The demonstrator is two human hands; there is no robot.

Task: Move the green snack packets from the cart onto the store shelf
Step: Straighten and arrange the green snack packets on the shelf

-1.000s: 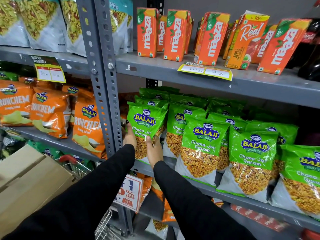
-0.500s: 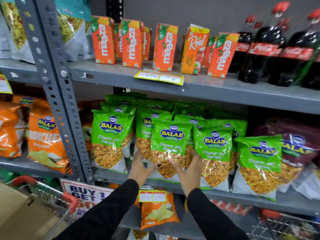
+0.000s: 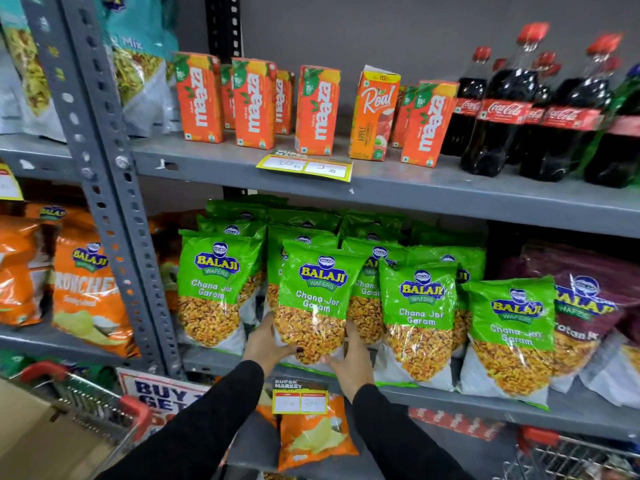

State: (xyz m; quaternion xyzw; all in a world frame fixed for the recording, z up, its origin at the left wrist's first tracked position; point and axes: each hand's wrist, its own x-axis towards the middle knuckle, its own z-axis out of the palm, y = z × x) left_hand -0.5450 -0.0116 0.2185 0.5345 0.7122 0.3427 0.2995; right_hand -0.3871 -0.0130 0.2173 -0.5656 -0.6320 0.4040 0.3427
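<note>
Partly hidden green packet (image 3: 317,299), left hand (image 3: 265,344), right hand (image 3: 353,362) gripping

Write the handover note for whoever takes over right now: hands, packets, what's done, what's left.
Left hand: grips the lower left edge of the front green packet, thumb across its face.
Right hand: holds the same packet's lower right corner.
Packet: upright at the front of the middle shelf, between other green packets standing in rows.
Done: many packets already stand on the shelf.
Left: settle this one and let go, then check the cart at lower left. Its contents do not show from here.
</note>
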